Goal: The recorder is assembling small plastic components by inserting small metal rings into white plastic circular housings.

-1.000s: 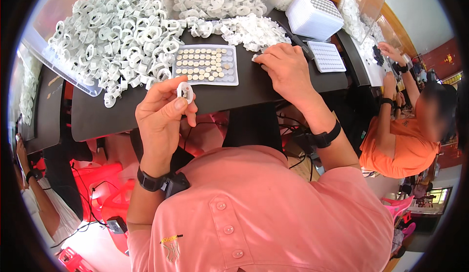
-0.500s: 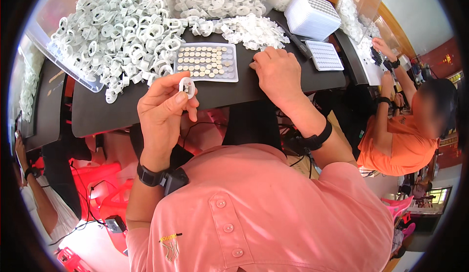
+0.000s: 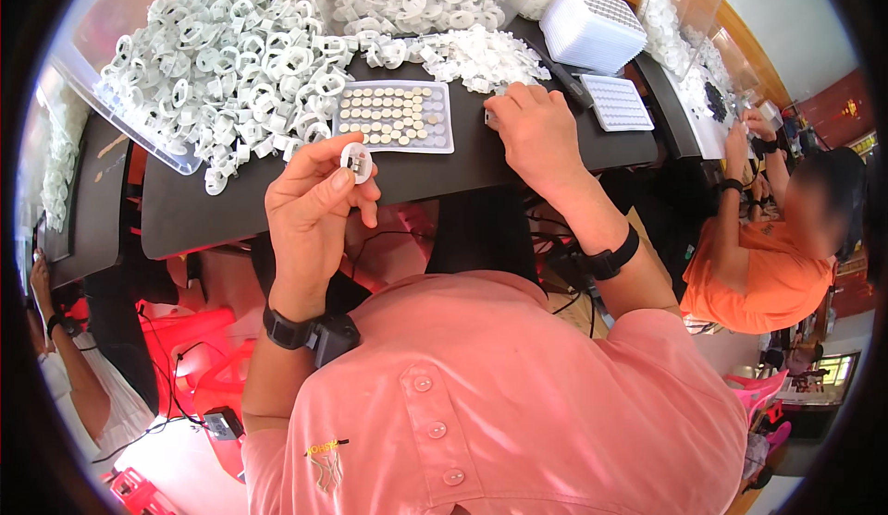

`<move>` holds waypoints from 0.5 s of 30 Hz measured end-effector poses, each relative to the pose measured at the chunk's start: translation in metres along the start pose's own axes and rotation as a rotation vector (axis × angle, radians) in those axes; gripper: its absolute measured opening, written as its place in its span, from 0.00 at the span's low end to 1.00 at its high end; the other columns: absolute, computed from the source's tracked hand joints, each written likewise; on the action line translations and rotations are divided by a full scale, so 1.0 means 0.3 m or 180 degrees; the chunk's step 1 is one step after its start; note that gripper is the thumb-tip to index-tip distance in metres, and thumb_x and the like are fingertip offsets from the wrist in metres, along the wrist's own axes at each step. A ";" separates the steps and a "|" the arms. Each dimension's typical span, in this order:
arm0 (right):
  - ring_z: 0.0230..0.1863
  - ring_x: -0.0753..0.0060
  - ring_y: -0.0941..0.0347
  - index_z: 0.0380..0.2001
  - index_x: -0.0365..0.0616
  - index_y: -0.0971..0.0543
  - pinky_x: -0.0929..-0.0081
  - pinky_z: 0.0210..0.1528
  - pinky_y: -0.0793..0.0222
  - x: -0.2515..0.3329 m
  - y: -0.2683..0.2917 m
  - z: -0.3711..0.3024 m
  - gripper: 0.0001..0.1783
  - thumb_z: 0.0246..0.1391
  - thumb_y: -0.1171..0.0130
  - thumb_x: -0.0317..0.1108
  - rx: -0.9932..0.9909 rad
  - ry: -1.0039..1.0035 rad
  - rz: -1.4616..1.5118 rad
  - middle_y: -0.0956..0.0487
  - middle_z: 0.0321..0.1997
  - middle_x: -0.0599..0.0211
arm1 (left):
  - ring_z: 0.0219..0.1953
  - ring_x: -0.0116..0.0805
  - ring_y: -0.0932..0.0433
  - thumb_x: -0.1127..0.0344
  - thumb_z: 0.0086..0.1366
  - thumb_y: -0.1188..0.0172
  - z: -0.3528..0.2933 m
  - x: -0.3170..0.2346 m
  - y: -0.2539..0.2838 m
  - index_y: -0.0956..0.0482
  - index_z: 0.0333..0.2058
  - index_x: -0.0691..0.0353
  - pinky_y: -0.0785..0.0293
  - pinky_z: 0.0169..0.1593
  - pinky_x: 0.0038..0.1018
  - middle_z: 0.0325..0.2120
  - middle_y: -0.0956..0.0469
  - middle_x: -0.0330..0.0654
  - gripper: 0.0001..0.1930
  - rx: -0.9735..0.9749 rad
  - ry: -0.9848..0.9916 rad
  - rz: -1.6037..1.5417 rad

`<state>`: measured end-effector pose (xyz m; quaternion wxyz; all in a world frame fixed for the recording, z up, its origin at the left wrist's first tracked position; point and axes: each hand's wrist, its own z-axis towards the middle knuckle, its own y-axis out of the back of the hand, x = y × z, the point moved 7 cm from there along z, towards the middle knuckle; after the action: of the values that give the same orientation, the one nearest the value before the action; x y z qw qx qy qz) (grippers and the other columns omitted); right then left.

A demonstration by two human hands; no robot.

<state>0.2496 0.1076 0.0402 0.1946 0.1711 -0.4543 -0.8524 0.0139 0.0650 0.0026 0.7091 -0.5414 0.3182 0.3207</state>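
Left hand (image 3: 308,208), half-curled, pinches a round white part (image 3: 355,161) — between thumb and forefinger.

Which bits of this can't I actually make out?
In the head view:
What the right hand holds, if anything: its own back hides it.
Far side of the white disc in the left hand: turned away.
Far end of the large white heap: cut off by the upper edge.
What the orange-shirted co-worker handles: too small.
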 end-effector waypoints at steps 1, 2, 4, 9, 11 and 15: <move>0.40 0.61 0.26 0.32 0.47 0.20 0.63 0.43 0.37 0.001 0.001 0.005 0.07 0.47 0.40 0.27 -0.0013 0.0004 0.0028 0.24 0.34 0.67 | 0.32 0.34 0.21 0.72 0.67 0.42 0.001 0.001 0.001 0.24 0.52 0.72 0.24 0.28 0.27 0.36 0.21 0.50 0.17 0.0004 0.0035 -0.0067; 0.40 0.60 0.26 0.32 0.47 0.21 0.62 0.43 0.37 -0.003 0.003 0.010 0.06 0.48 0.40 0.28 0.0073 0.0021 0.0039 0.24 0.34 0.66 | 0.32 0.34 0.21 0.71 0.68 0.43 0.001 0.002 0.002 0.25 0.53 0.72 0.24 0.28 0.27 0.36 0.21 0.50 0.17 0.0004 0.0069 -0.0129; 0.41 0.60 0.27 0.33 0.48 0.21 0.63 0.41 0.37 -0.019 -0.001 0.015 0.06 0.51 0.38 0.31 0.0226 0.0044 0.0020 0.25 0.35 0.68 | 0.32 0.34 0.22 0.70 0.68 0.44 0.008 0.007 0.005 0.25 0.53 0.73 0.24 0.28 0.28 0.36 0.22 0.49 0.17 0.0021 0.0106 -0.0222; 0.41 0.59 0.27 0.32 0.46 0.23 0.63 0.43 0.38 -0.040 0.006 0.023 0.05 0.51 0.39 0.26 0.0212 0.0111 0.0402 0.25 0.34 0.67 | 0.32 0.36 0.24 0.67 0.70 0.47 0.016 0.018 -0.003 0.26 0.53 0.74 0.26 0.28 0.31 0.34 0.23 0.49 0.18 0.0063 0.0210 -0.0585; 0.42 0.60 0.27 0.31 0.45 0.24 0.64 0.44 0.37 -0.040 0.000 0.026 0.06 0.50 0.40 0.23 0.0202 0.0259 0.0707 0.25 0.34 0.67 | 0.32 0.37 0.24 0.67 0.70 0.47 0.018 0.016 -0.001 0.26 0.53 0.74 0.27 0.29 0.31 0.34 0.23 0.49 0.18 0.0075 0.0216 -0.0604; 0.43 0.60 0.27 0.32 0.44 0.24 0.64 0.44 0.37 -0.051 -0.008 0.046 0.07 0.48 0.40 0.22 0.0183 0.0438 0.0982 0.24 0.34 0.67 | 0.31 0.38 0.25 0.63 0.70 0.47 0.019 0.017 0.008 0.29 0.56 0.73 0.29 0.28 0.29 0.36 0.24 0.51 0.21 0.0148 0.0282 -0.0564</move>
<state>0.2560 0.1261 0.0474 0.3488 0.1627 -0.4849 -0.7853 0.0156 0.0716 -0.0015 0.7323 -0.5644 0.3075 0.2251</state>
